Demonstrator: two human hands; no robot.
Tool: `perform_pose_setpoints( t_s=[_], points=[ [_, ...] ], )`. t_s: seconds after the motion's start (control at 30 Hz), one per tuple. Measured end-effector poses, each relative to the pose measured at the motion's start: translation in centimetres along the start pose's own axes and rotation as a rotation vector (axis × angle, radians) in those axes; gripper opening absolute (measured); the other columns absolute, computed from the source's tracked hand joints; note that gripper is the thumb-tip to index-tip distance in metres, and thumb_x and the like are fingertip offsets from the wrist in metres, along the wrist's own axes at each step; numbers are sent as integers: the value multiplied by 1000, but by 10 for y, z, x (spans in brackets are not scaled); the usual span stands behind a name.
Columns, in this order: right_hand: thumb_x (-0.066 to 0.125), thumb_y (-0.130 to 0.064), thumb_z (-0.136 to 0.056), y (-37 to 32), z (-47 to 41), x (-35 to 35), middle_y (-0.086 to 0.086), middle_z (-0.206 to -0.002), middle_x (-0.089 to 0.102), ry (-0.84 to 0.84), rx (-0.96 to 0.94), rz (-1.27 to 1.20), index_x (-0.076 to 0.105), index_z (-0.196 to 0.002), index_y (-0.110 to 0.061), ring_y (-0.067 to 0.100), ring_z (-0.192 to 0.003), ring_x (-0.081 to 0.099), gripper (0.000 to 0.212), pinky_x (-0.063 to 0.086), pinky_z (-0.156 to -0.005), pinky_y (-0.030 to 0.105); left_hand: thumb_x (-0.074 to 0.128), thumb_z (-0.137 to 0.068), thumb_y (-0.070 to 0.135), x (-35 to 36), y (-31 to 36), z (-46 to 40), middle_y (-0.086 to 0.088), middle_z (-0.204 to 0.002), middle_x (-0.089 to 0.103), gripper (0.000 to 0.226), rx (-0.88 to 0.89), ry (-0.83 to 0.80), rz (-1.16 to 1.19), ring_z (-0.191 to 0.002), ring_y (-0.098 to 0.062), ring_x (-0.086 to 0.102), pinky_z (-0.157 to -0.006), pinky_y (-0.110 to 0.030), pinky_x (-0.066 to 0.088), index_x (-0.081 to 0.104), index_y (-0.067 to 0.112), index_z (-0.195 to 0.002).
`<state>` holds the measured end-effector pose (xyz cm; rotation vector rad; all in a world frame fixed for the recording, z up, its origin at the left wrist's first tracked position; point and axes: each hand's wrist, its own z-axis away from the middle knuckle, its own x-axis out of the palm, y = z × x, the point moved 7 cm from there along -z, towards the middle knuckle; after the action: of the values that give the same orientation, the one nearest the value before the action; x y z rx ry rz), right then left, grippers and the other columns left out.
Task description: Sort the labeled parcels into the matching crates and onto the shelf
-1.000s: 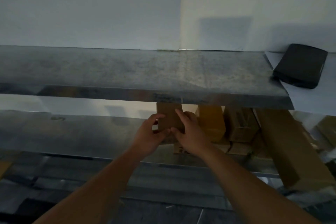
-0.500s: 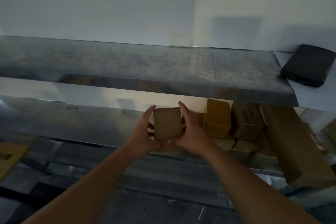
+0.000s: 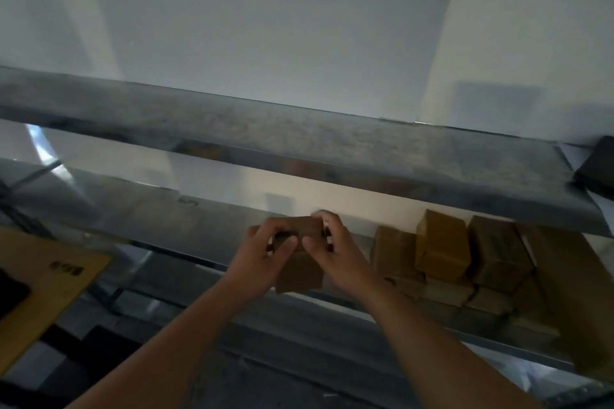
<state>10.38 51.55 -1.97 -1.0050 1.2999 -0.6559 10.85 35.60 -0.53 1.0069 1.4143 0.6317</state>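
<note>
Small cardboard parcel (image 3: pixel 300 271) — left hand (image 3: pixel 262 262) and right hand (image 3: pixel 335 256) fingers grasping it, metal shelf (image 3: pixel 206 226) beneath

Small plain brown cardboard parcel (image 3: pixel 300 271) held between left hand (image 3: pixel 262 261) and right hand (image 3: pixel 335 256), fingers curled over its top edge, tilted, above the lower shelf (image 3: pixel 172 219) front edge. More brown parcels (image 3: pixel 442 247) stacked on that shelf, right of the right hand.
</note>
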Motion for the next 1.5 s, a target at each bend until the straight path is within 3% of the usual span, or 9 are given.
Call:
perform_pose_setpoints(
  t_s=[0.13,0.27,0.5,0.63,0.87,1.0,1.23,1.37,1.5],
  points=[
    [55,-52,-105,-20,-7,52,-12,-169,26,-128,5,19,20,-162,-50,14,-150,34,67,37,-122,44,56,-99,43,-39,-28,23,23,-128,49,44,10,36,-45,-111,-3,55,-85,-11,45,35,55,-136],
    [59,-44,-105,-50,-17,109,-11,-169,27,-216,-41,39,19,-160,-51,12,-149,35,69,36,-123,41,63,-96,39,-97,-58,53,17,-135,52,59,-13,109,-97,-118,-3,53,-99,-20,43,37,41,-149],
    [76,-30,-96,-128,-31,206,-2,-148,45,-252,-231,51,46,-151,-32,9,-133,48,63,46,-109,26,78,-87,23,-213,-92,113,11,-128,60,57,31,238,-40,-117,-5,58,-100,-35,51,53,32,-138],
    [84,-34,-85,-181,-41,257,-9,-129,49,-284,-317,11,53,-126,-53,-10,-112,51,55,44,-90,6,81,-76,35,-282,-101,146,7,-123,59,57,73,364,-106,-116,-7,55,-98,-25,46,58,34,-128],
    [63,-54,-99,-259,-68,344,-2,-124,58,-183,-265,-150,67,-100,-36,15,-107,63,19,53,-87,23,64,-96,31,-386,-104,198,10,-117,52,3,17,585,-115,-113,-8,52,-91,-19,44,65,33,-99],
    [66,-68,-82,-294,-61,387,-3,-137,55,-318,-226,-265,59,-112,-53,22,-118,64,35,62,-91,45,62,-97,28,-422,-103,225,8,-126,46,3,-43,647,-61,-106,10,48,-76,-6,49,62,28,-95],
    [66,-47,-95,-330,-50,436,-13,-144,51,-514,-343,-240,37,-134,-72,11,-129,55,55,61,-90,25,70,-92,28,-455,-116,265,28,-120,58,42,-78,740,41,-109,8,60,-73,-10,53,48,42,-125],
    [61,-67,-90,-334,-51,459,-13,-146,51,-621,-384,-133,25,-149,-68,12,-130,55,69,55,-105,47,68,-89,47,-466,-129,278,45,-141,23,50,-150,778,-106,-113,23,46,-77,-2,47,53,43,-136],
    [49,-93,-73,-346,-59,478,-13,-159,39,-650,-513,-8,14,-147,-75,18,-136,50,84,50,-108,53,65,-82,56,-472,-137,286,45,-150,21,63,-176,822,-140,-130,8,47,-96,-22,53,54,36,-141]
  ],
)
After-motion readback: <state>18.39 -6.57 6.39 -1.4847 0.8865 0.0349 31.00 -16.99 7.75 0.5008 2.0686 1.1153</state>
